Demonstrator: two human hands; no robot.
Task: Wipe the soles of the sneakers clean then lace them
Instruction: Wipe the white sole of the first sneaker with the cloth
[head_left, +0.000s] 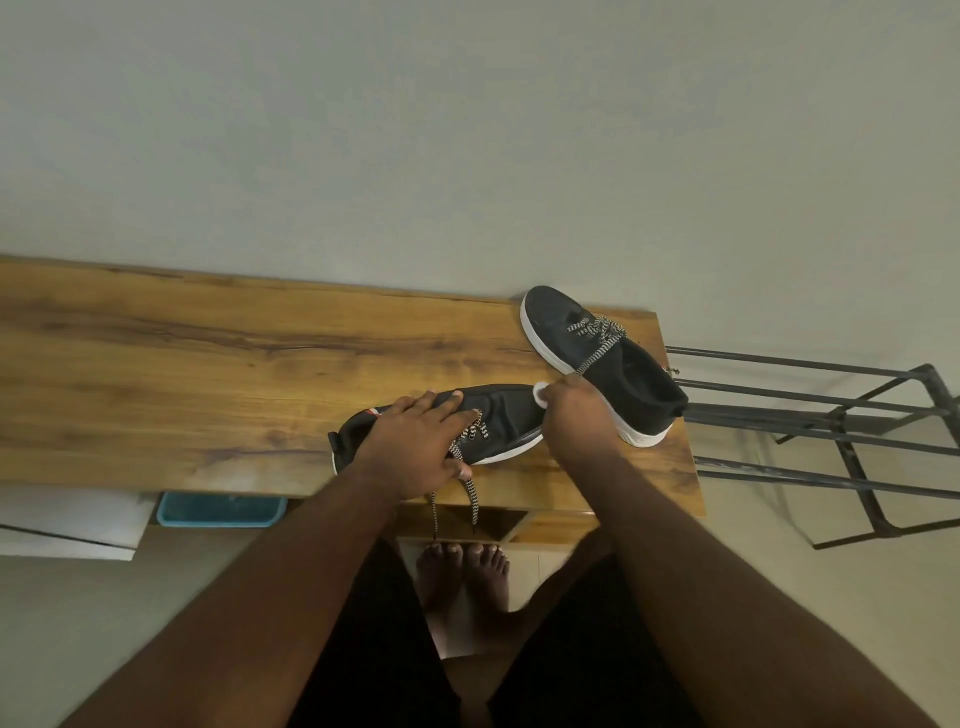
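Two black sneakers with white soles lie on the wooden table (208, 364). The near sneaker (506, 415) rests close to the front edge, toe pointing right, its black-and-white laces (470, 493) hanging over the edge. My left hand (415, 441) lies flat on its tongue and collar, fingers straight. My right hand (576, 415) is curled at the sneaker's toe and pinches a small white wipe (541, 392). The far sneaker (597, 353) sits at the table's right end, laces loose, one lace end reaching my right hand's knuckles.
A black metal rack (831, 415) stands right of the table. A blue basket (218, 509) and a white sheet (67, 525) sit below the front edge at left. My bare feet (462, 577) are under the table. A plain wall is behind.
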